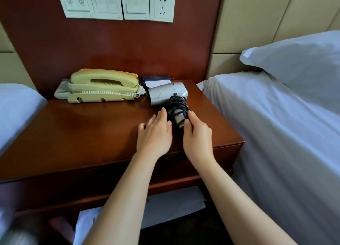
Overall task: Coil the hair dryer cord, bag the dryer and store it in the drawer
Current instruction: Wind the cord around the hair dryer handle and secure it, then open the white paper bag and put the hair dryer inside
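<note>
Operator: Forearms, both bare, enter from the lower edge and reach forward over the wooden nightstand (82, 134). Confirm hand positions.

Inspector: Left hand (155, 134) lies palm down on the nightstand top, fingers extended and spread, grasping nothing; its fingertips sit just beside the handle of the hair dryer (168, 94). Right hand (197, 134) is on the opposite side of the handle, fingers loosely curved and touching the wound cord (177, 105). Whether it has a full grasp cannot be told from this view.

Operator: Location and condition of the dryer?

Inspector: It lies on its side toward the right rear of the nightstand top. Silver barrel points left, toward the telephone (103, 86); the handle points toward the camera, between the two hands. The black cord is wrapped in several turns around the handle.

Operator: Adjacent items?

Inspector: The cream telephone sits at the left rear, handset in its cradle, coiled line at its right end near the dryer barrel. A dark notepad holder (156, 79) stands behind the dryer, against the wall panel. Switch plates and a wall socket (161, 5) are mounted above. One bed (276, 125) with white linen borders the nightstand on the right; another is at the left edge. White paper (174, 208) lies on the floor below the nightstand.
</note>
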`<move>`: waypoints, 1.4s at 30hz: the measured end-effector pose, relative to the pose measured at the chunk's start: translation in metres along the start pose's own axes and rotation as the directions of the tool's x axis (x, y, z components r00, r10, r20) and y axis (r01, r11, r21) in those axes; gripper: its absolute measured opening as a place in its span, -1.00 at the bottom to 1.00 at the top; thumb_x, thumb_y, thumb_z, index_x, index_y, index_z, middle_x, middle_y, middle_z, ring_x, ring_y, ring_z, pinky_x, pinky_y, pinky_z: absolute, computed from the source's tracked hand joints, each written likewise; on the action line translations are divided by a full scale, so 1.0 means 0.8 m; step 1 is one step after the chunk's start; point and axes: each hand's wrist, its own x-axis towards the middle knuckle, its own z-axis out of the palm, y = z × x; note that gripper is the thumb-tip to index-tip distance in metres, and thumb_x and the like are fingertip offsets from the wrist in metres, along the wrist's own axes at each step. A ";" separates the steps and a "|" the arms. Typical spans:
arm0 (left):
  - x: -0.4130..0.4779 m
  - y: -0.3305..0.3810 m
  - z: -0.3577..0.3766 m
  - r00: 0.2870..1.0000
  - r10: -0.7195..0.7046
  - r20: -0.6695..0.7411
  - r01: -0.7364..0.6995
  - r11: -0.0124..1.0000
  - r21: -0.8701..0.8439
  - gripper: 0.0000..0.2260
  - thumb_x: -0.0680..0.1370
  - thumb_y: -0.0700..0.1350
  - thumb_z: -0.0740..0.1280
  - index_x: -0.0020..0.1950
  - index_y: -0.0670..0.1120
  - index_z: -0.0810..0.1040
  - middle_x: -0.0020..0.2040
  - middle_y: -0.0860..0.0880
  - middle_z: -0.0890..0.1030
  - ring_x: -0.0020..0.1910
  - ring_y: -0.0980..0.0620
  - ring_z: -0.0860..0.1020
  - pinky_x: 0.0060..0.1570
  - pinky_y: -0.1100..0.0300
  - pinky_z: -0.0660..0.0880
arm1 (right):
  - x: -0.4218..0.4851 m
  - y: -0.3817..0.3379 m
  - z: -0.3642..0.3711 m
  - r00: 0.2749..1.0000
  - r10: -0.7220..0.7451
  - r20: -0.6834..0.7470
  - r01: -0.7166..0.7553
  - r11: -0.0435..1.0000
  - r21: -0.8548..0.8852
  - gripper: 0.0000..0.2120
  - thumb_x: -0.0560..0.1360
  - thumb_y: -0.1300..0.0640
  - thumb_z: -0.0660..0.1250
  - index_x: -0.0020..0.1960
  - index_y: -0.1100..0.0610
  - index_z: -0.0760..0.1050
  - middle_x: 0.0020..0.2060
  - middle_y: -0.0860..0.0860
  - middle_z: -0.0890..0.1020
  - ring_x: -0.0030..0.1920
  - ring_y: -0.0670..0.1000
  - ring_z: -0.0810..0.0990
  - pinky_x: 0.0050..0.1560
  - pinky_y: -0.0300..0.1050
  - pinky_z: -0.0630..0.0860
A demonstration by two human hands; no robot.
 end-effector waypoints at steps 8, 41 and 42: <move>0.015 0.005 0.004 0.994 0.047 0.096 -0.055 0.996 0.074 -0.49 0.64 0.11 -0.12 0.56 0.06 -0.15 0.57 0.06 0.09 0.55 0.06 0.01 0.45 -0.04 -0.04 | 0.016 -0.001 -0.019 1.000 0.028 0.002 -0.028 0.999 -0.036 -0.70 0.59 0.13 0.20 0.18 0.34 0.47 0.07 0.22 0.62 0.08 0.21 0.54 0.00 -0.12 0.36; -0.220 -0.083 0.050 0.902 -0.138 0.409 0.211 0.968 -0.138 -0.63 0.64 0.06 0.05 -0.27 -0.10 0.38 -0.25 -0.10 0.47 -0.21 -0.07 0.46 -0.17 0.08 0.34 | -0.168 0.048 -0.016 0.779 0.193 0.597 0.120 0.888 -0.443 -0.80 0.54 0.02 0.21 -0.06 0.08 0.57 -0.14 0.05 0.65 -0.10 0.14 0.62 -0.16 -0.11 0.46; -0.224 -0.089 0.061 0.892 -0.160 0.422 0.249 0.955 -0.163 -0.64 0.63 0.06 0.06 -0.25 -0.12 0.39 -0.23 -0.12 0.47 -0.22 -0.07 0.46 -0.17 0.10 0.34 | -0.172 0.058 -0.010 0.765 0.229 0.602 0.092 0.887 -0.453 -0.82 0.54 0.04 0.21 -0.12 0.08 0.55 -0.15 0.06 0.65 -0.11 0.13 0.62 -0.16 -0.11 0.46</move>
